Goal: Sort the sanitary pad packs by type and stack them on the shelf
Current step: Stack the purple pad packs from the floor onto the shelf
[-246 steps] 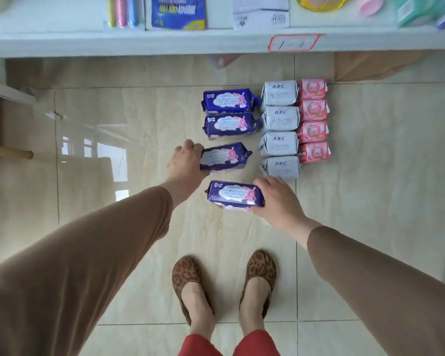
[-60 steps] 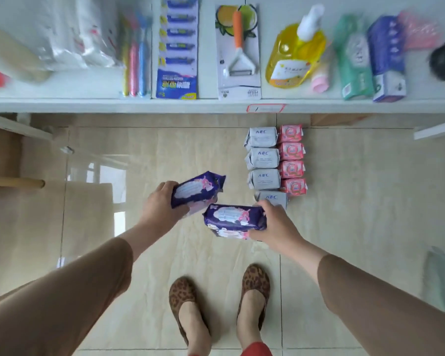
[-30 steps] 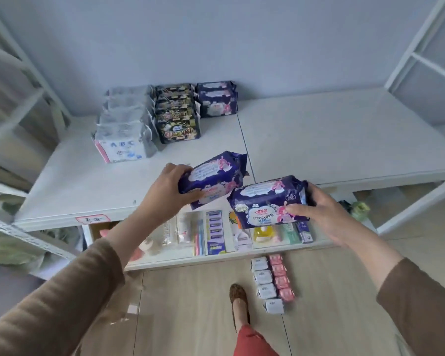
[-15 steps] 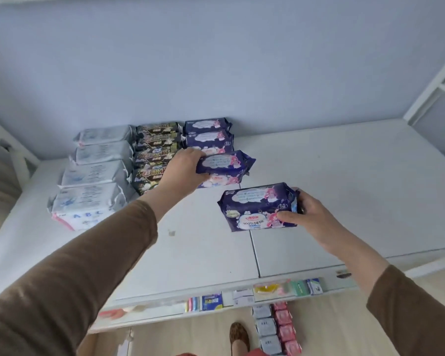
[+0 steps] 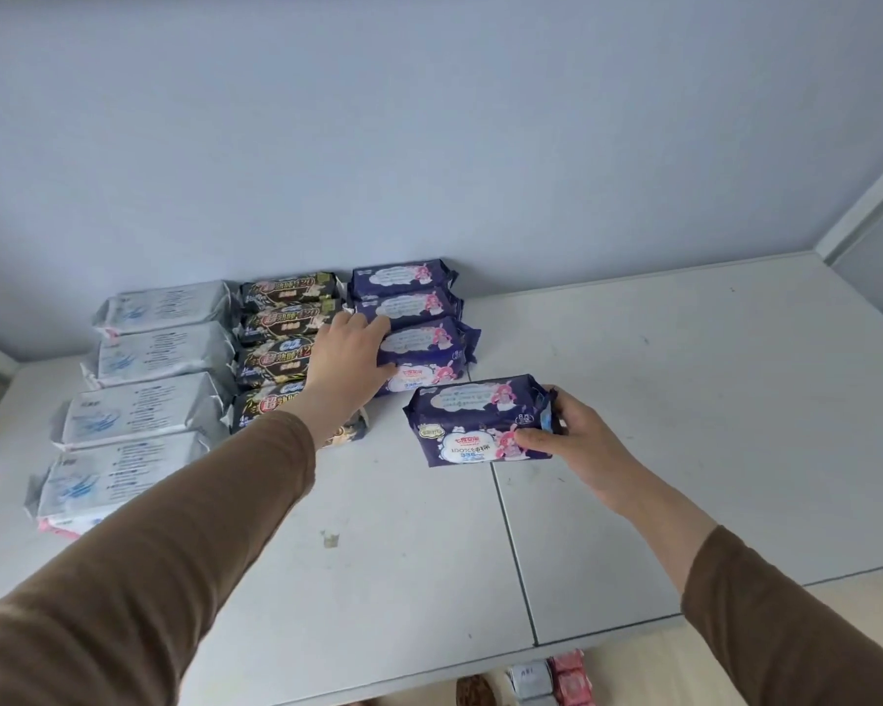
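Both arms wear long, plain brown sleeves, the left sleeve and right sleeve each ending at the wrist, leaving the left hand and right hand bare, without rings or watch.

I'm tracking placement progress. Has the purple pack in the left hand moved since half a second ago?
Yes. The left hand has set its purple pack against the purple row by the wall.

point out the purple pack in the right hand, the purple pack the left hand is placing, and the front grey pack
purple pack in right hand [image 5: 475,425], head view, middle of its face
purple pack at left hand [image 5: 424,356], head view, top face
front grey pack [image 5: 118,476], head view, top face
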Demonstrator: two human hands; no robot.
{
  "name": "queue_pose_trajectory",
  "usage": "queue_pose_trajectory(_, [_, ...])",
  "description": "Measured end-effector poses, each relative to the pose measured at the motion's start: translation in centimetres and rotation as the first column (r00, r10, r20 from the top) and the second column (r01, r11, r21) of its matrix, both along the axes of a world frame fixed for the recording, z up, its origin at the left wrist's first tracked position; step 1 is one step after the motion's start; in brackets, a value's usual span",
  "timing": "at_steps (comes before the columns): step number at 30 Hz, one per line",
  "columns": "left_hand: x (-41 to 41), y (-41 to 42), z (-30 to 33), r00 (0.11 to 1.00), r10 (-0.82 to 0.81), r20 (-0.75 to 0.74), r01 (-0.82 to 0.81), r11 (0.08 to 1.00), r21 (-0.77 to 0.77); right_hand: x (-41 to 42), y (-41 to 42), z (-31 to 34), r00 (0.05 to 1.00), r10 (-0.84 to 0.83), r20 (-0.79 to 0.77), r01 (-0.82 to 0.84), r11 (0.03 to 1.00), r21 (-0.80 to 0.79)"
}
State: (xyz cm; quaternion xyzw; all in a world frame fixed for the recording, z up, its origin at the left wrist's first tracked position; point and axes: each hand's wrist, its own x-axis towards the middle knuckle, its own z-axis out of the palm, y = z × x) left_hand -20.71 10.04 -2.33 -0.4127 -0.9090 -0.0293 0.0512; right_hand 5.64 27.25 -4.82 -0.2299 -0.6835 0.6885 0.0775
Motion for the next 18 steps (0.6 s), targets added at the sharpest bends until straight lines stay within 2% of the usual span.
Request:
queue_pose_trajectory(6, [-0.1, -0.3, 0.9, 0.998, -0.004, 0.066, 0.006, 0.999, -0.044, -3.2, -0.1, -1.5, 0.999, 0.03, 0.034, -0.032, 0.998, 0.046])
queue_pose_trajectory(9, [0.4, -1.4, 2.0, 0.994, 0.009, 0.11, -0.012, 1.0, 0.026, -4.7, -0.2, -2.3, 0.997, 0.062, 0.048, -0.066, 0.995, 0.08])
queue_pose_trajectory(14, [2.2, -4.0, 3.1, 0.995, 0.02, 0.102, -0.035, 0.989, 0.144, -7.2, -0.4, -2.9, 0.993, 0.106, 0.046, -0.111, 0.987, 0.118])
queue_pose_trajectory(18, [3.9, -5.7, 3.2, 0.992, 0.05, 0.113, -0.069, 0.984, 0.167, -8.3, -0.4, -3.2, 0.995, 0.087, 0.053, -0.096, 0.972, 0.216])
